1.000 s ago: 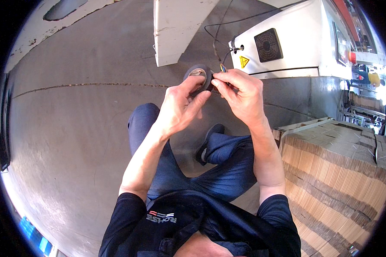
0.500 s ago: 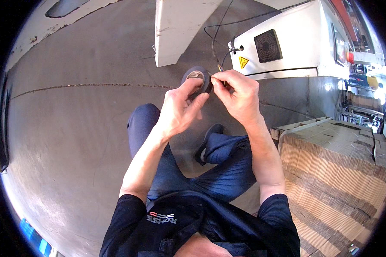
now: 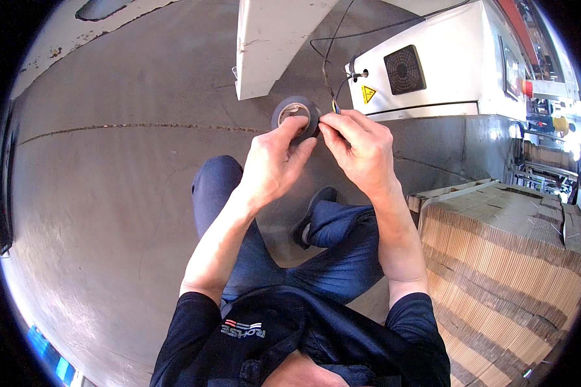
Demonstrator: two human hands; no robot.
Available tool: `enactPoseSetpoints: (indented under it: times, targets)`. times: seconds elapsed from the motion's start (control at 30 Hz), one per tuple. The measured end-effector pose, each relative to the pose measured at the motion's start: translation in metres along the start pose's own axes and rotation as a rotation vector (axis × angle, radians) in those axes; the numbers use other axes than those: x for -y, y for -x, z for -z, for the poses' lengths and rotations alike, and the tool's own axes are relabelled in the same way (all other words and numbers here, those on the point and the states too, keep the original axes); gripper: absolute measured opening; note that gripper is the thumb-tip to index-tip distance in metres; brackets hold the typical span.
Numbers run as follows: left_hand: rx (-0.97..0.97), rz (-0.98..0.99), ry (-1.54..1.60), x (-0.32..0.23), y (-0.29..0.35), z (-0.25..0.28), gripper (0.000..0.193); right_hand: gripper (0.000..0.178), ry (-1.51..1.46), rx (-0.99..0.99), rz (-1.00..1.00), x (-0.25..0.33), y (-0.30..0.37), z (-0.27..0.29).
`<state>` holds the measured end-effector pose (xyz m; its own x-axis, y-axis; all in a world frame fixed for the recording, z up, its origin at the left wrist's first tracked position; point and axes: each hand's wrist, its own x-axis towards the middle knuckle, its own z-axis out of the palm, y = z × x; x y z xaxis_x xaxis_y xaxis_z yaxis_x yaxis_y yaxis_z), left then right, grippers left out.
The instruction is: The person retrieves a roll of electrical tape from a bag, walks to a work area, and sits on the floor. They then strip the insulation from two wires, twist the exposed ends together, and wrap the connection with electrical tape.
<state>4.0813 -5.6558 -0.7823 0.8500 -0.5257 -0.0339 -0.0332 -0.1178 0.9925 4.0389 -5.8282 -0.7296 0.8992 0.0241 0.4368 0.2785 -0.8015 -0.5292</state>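
Note:
My left hand (image 3: 274, 158) grips a roll of dark tape (image 3: 308, 109), with fingers through its pale core and the thumb on its near rim. Close beside it, my right hand (image 3: 360, 147) is closed in a pinch at the roll's right edge, apparently on the tape's end, though the fingertips hide most of it. Just above the right fingertips, a dark cable (image 3: 326, 72) ends in several thin coloured wires (image 3: 335, 106). Whether the right hand also touches these wires I cannot tell.
A white machine cabinet (image 3: 445, 61) with a black fan grille (image 3: 405, 69) stands ahead on the right. Left of it is a white metal leg (image 3: 271, 48). Stacked flat cardboard (image 3: 497, 258) rises by my right arm. Grey floor (image 3: 110, 193) stretches to the left.
Both hands stay close together at about the same place. The right hand has shifted slightly to the right, and the coloured wires show more above its fingertips.

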Motion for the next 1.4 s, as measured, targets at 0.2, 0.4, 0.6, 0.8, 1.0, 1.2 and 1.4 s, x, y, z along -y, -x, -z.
enactPoseSetpoints:
  times: [0.2,0.4,0.6,0.8,1.0,1.2,1.4]
  targets:
    - [-0.018,-0.027,-0.035,-0.002,0.001,0.000,0.034,0.019,0.004,-0.037,0.093,-0.003,-0.003,-0.002]
    - [-0.052,-0.050,-0.067,0.002,0.004,-0.003,0.033,0.022,0.043,-0.034,0.145,-0.006,-0.004,-0.007]
    - [-0.117,-0.266,-0.185,0.003,0.003,-0.008,0.036,0.024,0.039,-0.093,0.111,-0.008,0.003,-0.010]
    - [-0.149,-0.307,-0.200,0.002,0.002,-0.009,0.037,0.016,-0.127,-0.080,-0.123,-0.005,0.007,-0.004]
    - [-0.110,-0.165,0.023,0.005,0.000,-0.007,0.032,0.029,-0.636,-0.029,-0.414,-0.010,0.014,-0.006]
    - [0.111,0.103,0.516,0.006,0.000,0.003,0.025,0.030,-0.549,-0.003,-0.365,-0.011,0.015,-0.004]
    - [0.148,0.141,0.586,0.009,0.001,0.003,0.026,0.022,-0.429,0.017,-0.334,-0.007,0.009,0.003]
